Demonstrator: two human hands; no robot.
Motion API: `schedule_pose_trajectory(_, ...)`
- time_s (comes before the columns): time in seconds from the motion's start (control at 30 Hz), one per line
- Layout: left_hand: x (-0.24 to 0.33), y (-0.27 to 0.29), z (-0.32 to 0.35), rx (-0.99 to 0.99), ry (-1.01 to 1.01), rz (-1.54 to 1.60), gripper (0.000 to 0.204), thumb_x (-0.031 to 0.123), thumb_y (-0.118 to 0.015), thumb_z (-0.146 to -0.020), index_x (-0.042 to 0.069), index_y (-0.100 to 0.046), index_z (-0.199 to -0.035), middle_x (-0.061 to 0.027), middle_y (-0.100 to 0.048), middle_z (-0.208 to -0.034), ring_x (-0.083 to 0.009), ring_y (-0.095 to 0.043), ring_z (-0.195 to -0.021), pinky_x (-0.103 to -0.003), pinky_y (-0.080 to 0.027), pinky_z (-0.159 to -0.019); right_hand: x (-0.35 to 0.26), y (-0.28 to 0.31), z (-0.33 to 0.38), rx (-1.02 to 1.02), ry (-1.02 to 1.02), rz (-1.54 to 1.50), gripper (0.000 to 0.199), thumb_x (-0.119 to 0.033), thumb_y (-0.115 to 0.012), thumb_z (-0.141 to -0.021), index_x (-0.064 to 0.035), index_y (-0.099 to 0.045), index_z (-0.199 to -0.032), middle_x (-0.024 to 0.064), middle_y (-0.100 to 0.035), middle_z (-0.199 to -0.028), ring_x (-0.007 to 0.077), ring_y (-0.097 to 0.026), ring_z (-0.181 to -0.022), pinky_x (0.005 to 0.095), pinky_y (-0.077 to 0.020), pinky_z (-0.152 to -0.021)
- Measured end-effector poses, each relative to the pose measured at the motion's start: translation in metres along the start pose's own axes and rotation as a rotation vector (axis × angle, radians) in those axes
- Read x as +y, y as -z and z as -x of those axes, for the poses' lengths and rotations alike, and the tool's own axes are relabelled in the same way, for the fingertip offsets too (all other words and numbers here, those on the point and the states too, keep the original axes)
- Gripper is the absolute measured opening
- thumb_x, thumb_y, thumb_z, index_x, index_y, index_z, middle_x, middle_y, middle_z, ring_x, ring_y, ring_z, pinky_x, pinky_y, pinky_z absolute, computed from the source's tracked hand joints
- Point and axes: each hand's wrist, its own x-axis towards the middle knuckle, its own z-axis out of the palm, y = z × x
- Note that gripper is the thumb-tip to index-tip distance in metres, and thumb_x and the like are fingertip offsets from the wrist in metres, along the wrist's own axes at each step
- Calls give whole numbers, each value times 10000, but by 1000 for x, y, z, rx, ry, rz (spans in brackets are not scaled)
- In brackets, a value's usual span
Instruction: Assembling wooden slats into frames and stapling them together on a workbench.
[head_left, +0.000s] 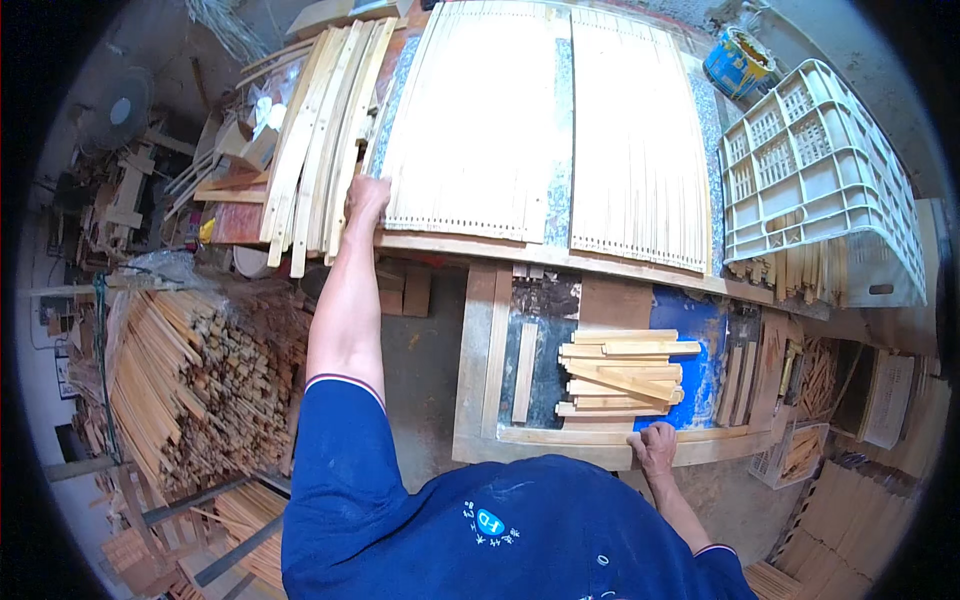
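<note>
My left arm reaches forward to the stack of long wooden slats (318, 130) at the far left of the table. There my left hand (367, 197) is closed at the stack's right edge, apparently round a slat; its fingertips are hidden. Just right of it lies a wide panel of pale slats (470, 130) set side by side, with dark marks along its near edge. Closer to me, my right hand (655, 447) curls over the front wooden edge (590, 445) of a lower bench. Beyond that hand sits a loose pile of short wooden strips (620, 375).
A second slat panel (640, 140) lies right of the first. A white plastic crate (820, 180) stands tilted at the right, near a blue paint bucket (738, 62). A large stack of wood strips (190, 390) fills the left side, and cardboard (860, 520) lies lower right.
</note>
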Motion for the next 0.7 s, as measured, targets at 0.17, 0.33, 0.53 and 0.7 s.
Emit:
schedule_pose_trajectory(0.17,-47,-10,-63,-122,-118,-72,491,365,-731,-796,-61,-739,-1040,-254,-739,-1045,-367,-733,-976,-432,-564,-861,2,4,-12,-146,-101,-20,322,-327,-850,-693,-101,-625,-739,77,-560,-798,314,-535,-868,450,-427,-792)
schedule_pose_trajectory(0.33,-46,-1,-80,-70,-184,-82,407,282,-705,-787,-91,-736,-945,-258,-743,-932,-362,-738,-877,-433,-566,-812,9,-2,-13,-173,-120,-38,335,-342,-875,-651,-108,-645,-720,60,-567,-782,306,-537,-876,440,-424,-797)
schedule_pose_trajectory(0.53,-10,50,-52,-629,-46,517,169,87,-595,-789,79,-546,-628,18,-431,-516,-154,-441,-424,-316,-399,-430,9,2,-3,-186,-132,-19,339,-353,-877,-646,-111,-649,-715,64,-586,-792,306,-542,-887,441,-427,-800)
schedule_pose_trajectory(0.7,29,-3,-26,-502,101,643,92,168,-599,-879,93,-572,-926,-55,-503,-675,-195,-457,-468,-357,-439,-424,11,5,15,-183,-148,18,353,-374,-873,-641,-110,-651,-715,94,-590,-799,326,-555,-874,453,-437,-794)
